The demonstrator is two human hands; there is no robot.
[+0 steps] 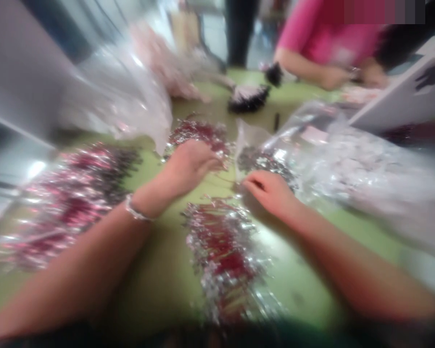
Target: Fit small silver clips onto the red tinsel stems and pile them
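My left hand (192, 164), with a pale bracelet on its wrist, is over the near edge of a pile of red and silver glittery pieces (199, 131). Its fingers are curled together; blur hides what is in them. My right hand (270, 191) is closed in a pinch beside a heap of small grey and silver pieces (266, 159), and what it pinches is too small to make out. A thin strand shows faintly between the hands. Below them lies a long bundle of thin red strands with silvery ends (223, 251).
Pink and silver bundles with dark ends (76, 203) lie at left. Clear plastic bags (130, 96) stand behind them, and a bag of white pieces (369, 164) is at right. A dark-edged bundle (248, 99) lies across the green table (174, 270). Opposite works a person in pink (311, 34).
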